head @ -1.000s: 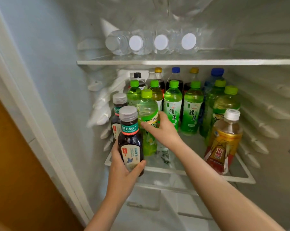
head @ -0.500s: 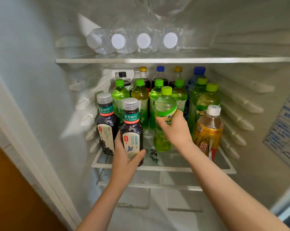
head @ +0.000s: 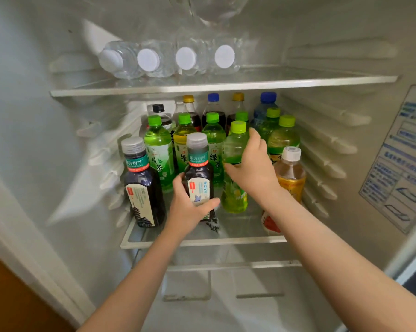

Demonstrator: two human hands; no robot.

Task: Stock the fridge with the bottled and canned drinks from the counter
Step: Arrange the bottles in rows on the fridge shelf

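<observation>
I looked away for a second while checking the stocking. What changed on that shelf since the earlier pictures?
The left hand carried its dark tea bottle rightward, clear of the other dark bottle. The right hand shifted the light green bottle right, toward the amber bottle. Both grips held; the green tea row and the water bottles stayed put.

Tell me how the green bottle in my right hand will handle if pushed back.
The green bottle looks full, so probably heavy for its size. Tall and narrow, it may tip if pushed high. The right hand grips clear plastic, likely giving slightly under a squeeze.
</observation>
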